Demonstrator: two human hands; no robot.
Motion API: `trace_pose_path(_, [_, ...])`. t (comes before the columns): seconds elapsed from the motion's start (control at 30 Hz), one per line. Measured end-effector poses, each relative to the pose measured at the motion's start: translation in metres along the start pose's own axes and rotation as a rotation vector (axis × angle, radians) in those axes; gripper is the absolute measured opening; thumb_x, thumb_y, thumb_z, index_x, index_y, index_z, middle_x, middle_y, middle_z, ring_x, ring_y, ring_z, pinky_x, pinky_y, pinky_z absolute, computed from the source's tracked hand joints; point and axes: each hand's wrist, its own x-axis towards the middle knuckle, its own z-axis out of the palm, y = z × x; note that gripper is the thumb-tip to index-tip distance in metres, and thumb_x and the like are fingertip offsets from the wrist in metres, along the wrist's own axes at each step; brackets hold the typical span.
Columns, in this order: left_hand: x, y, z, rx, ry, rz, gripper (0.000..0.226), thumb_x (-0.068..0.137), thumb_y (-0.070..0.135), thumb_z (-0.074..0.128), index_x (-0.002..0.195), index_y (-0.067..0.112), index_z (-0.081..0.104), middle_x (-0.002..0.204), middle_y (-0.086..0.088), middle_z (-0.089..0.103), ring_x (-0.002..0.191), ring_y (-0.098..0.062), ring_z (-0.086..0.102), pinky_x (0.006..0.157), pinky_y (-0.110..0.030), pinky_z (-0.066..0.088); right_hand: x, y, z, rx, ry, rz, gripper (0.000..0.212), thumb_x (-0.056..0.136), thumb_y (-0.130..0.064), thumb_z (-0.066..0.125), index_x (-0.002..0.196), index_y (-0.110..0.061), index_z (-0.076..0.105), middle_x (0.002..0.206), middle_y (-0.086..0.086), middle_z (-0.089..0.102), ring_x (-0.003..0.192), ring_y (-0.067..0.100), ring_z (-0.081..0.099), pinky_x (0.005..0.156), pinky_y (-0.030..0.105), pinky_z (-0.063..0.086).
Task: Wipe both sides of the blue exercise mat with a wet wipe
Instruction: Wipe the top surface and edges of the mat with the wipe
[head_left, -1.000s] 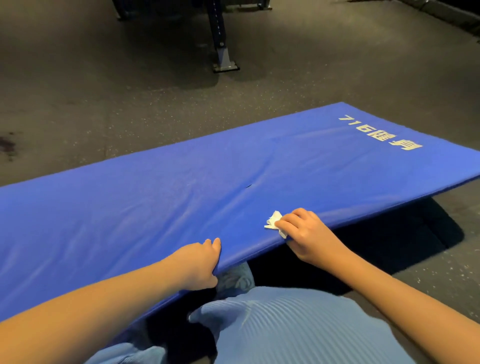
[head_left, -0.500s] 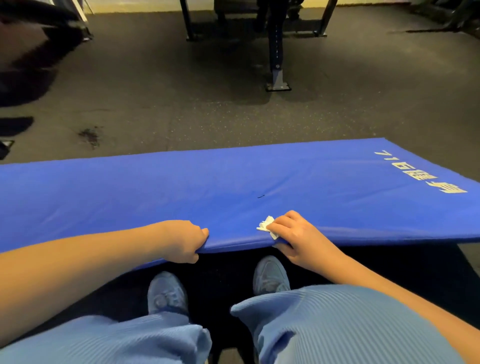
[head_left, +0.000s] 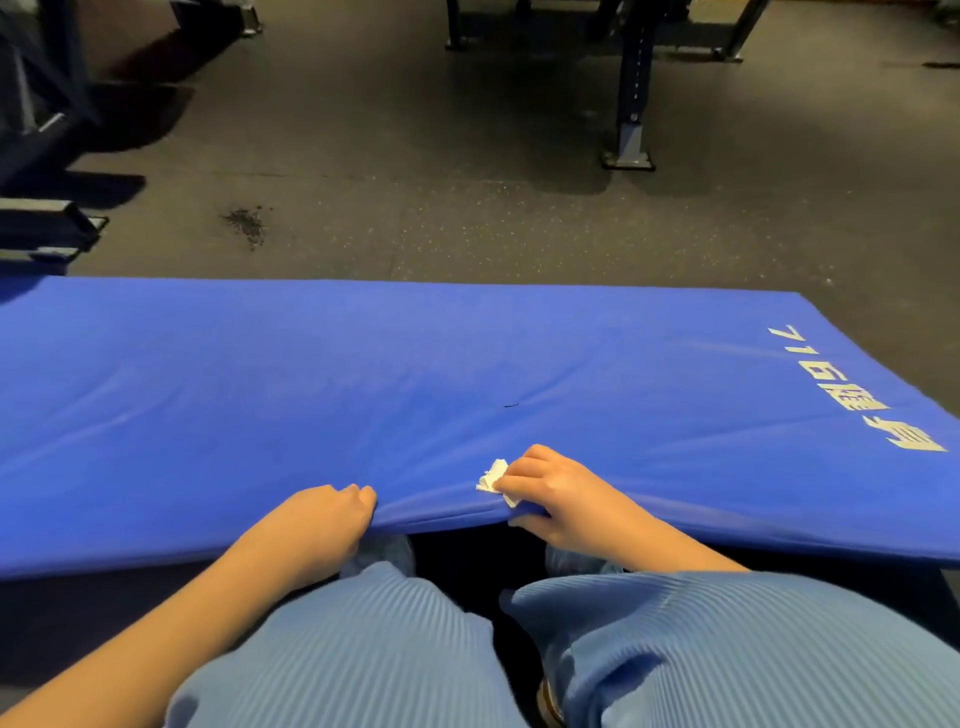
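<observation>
L fingers (head_left: 358, 493): curled over the near edge of the blue mat (head_left: 260, 405), tips on top; thumb not seen.
L hand (head_left: 327, 519): grips that edge, knuckles up, forearm running back to lower left.
R fingers (head_left: 524, 470): bent down tight on the wet wipe (head_left: 491, 475), pressing it to the mat top; thumb looks tucked under the edge.
R hand (head_left: 550, 499): holds wipe + mat edge together, just right of the L hand, a short gap btwn them.
Wet wipe: small white crumpled wad, pokes out left of the R fingers, right by the near edge.
Mat edge: lifted off the floor at the hands, dark shadow beneath, fabric puckered btwn the 2 grips.
Blue mat: long, lies across the view L to R, far edge on the floor (head_left: 467, 208); pale lettering (head_left: 852, 389) at the right end; tiny dark fleck (head_left: 511, 405) approx mid-mat.
Legs: light blue ribbed trousers (head_left: 363, 649) bottom centre, shoes (head_left: 384, 551) partly hidden under the raised edge.
Floor: dark speckled rubber w/ a dark stain (head_left: 247, 223) beyond the mat.
Background: metal post w/ base plate (head_left: 631, 104) top right, other gym frames (head_left: 47, 228) at left, dim.
</observation>
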Motion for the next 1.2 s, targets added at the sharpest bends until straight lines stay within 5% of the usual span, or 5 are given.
trace_pose_path(0.4, [0.001,-0.029,0.065,-0.122,-0.066,-0.078,0.016,0.095,0.017,0.038,0.110,0.016,0.041,0.094,-0.001,0.042,0.056,-0.014,0.032,0.066,-0.036,0.035,0.021,-0.019,0.027,0.124,-0.285,0.011,0.027,0.074,-0.030,0.075,0.093,-0.011,0.069,0.094,-0.001,0.062,0.082,0.005,0.042,0.066,0.013,0.034])
trace_pose_path(0.57, [0.014,-0.012,0.093,-0.092,-0.152,-0.060,0.032,0.094,0.031,0.048,0.120,0.014,0.041,0.126,-0.006,0.044,0.079,-0.025,0.040,0.065,-0.037,0.036,-0.009,-0.006,0.041,0.100,-0.485,0.248,0.028,0.094,-0.038,0.050,0.101,-0.019,0.069,0.112,-0.002,0.058,0.097,0.014,0.049,0.085,0.032,0.043])
trace_pose_path(0.73, [0.018,-0.022,0.097,-0.283,-0.240,-0.019,0.061,0.080,0.050,0.061,0.131,0.023,0.042,0.132,0.005,0.041,0.104,-0.021,0.056,0.075,-0.032,0.044,-0.033,0.004,0.041,0.170,-0.492,0.376,0.022,0.095,-0.031,0.054,0.105,-0.024,0.072,0.119,-0.011,0.055,0.104,0.009,0.045,0.085,0.024,0.037])
trace_pose_path(0.87, [0.040,-0.029,0.067,-0.350,-0.400,-0.035,0.041,0.082,0.033,0.057,0.121,0.023,0.057,0.122,0.002,0.054,0.106,-0.021,0.059,0.089,-0.036,0.050,-0.033,0.020,0.047,0.093,-0.277,0.527,0.030,0.091,-0.039,0.058,0.078,-0.016,0.073,0.085,-0.011,0.056,0.078,0.003,0.047,0.075,0.030,0.043])
trace_pose_path(1.2, [0.104,0.052,0.075,-0.646,0.070,0.018,0.060,0.100,0.053,0.020,0.153,0.026,0.023,0.162,0.008,0.009,0.149,-0.013,0.002,0.119,-0.040,0.004,-0.033,0.034,0.031,0.265,-0.354,0.637,0.020,0.084,-0.016,0.067,0.068,-0.004,0.066,0.075,-0.002,0.057,0.061,0.006,0.048,0.066,0.006,0.032])
